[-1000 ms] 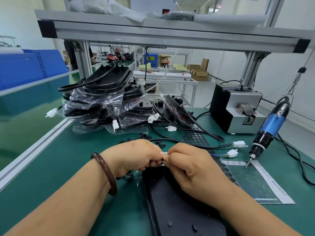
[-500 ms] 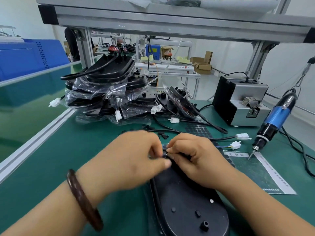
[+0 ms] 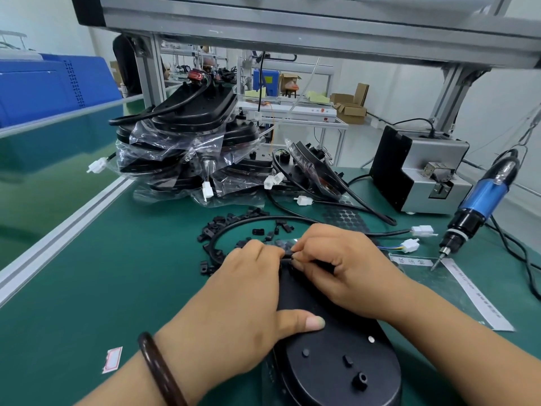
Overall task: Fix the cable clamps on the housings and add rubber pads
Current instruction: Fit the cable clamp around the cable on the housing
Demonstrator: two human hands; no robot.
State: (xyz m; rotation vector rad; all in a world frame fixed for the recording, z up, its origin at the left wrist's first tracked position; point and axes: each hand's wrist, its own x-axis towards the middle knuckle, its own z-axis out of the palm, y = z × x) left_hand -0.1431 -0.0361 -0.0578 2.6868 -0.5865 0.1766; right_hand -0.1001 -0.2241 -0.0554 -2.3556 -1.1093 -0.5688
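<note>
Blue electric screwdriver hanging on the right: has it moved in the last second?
No. The blue electric screwdriver still hangs with its tip at the right end of the white printed label, as earlier.

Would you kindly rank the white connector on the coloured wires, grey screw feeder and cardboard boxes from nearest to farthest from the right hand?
1. white connector, just right of the right hand.
2. grey screw feeder, back right.
3. cardboard boxes, far background.

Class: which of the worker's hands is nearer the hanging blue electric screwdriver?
Right. The right hand, pinching a small black part on the black housing, is left of the blue electric screwdriver; the left hand grips that housing farther left.
</note>
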